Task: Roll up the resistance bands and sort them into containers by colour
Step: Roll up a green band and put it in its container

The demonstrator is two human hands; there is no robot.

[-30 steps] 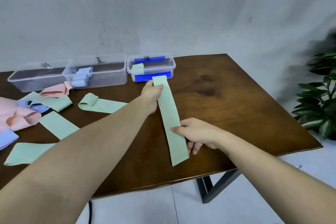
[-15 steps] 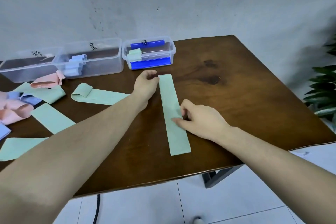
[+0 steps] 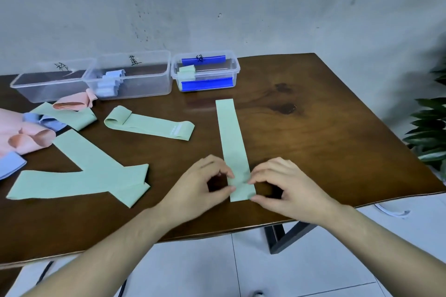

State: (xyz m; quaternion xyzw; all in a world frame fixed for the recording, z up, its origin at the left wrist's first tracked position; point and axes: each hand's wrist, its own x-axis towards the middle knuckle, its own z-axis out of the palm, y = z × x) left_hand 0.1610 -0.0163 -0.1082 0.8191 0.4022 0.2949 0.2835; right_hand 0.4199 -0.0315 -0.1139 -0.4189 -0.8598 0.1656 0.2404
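Broadly, a dark wooden table [image 3: 313, 152] fills the view, backed by a pale wall. Along its far edge stand three clear plastic containers in a row: the left container [image 3: 48, 84] shows no band that can be made out, the middle container [image 3: 135, 75] holds rolled blue bands, and the right container [image 3: 205, 70], with blue clips, holds a rolled green band [image 3: 187, 72]. On the left part of the table lie loose bands: two long green bands crossing each other [image 3: 91, 176], another green band partly folded at one end [image 3: 149, 123], pink bands [image 3: 29, 137] and blue bands [image 3: 45, 120] in a heap. A flat green band [image 3: 229, 132] lies lengthwise near the table's middle, its near end close to the front edge. The left hand [image 3: 202, 183] pinches that near end on its left side between curled forefinger and thumb. The right hand [image 3: 287, 183] pinches it on the right side the same way.
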